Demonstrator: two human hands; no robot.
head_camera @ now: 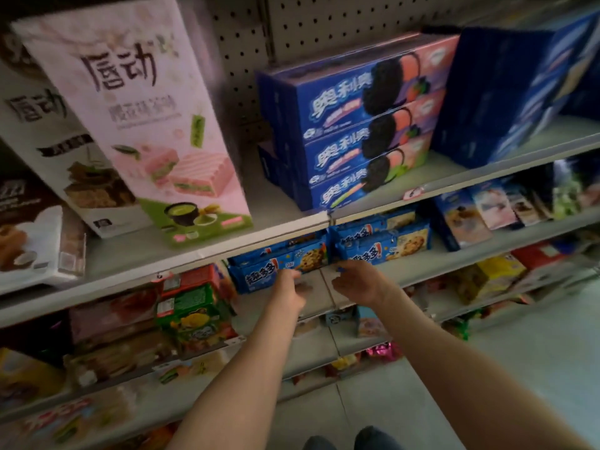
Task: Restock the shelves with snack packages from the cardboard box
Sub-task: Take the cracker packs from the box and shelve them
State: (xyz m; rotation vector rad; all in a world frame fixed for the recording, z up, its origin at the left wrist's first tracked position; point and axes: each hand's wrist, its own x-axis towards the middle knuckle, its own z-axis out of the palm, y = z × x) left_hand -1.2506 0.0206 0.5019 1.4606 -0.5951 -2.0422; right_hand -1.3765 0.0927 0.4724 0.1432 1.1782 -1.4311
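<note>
While both reach the shelf (448,271), left hand (293,289) and right hand (358,284) at blue cookie packs (383,246), cannot tell fingers' grip.

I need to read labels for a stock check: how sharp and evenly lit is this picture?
Head view: motion blur softens everything, worst toward the edges; the pink wafer box and stacked blue cookie boxes remain readable; the lower shelves are dim and smeared; the wide lens bends the top shelf edge; the left hand and right hand are too soft to show their grip.
</note>
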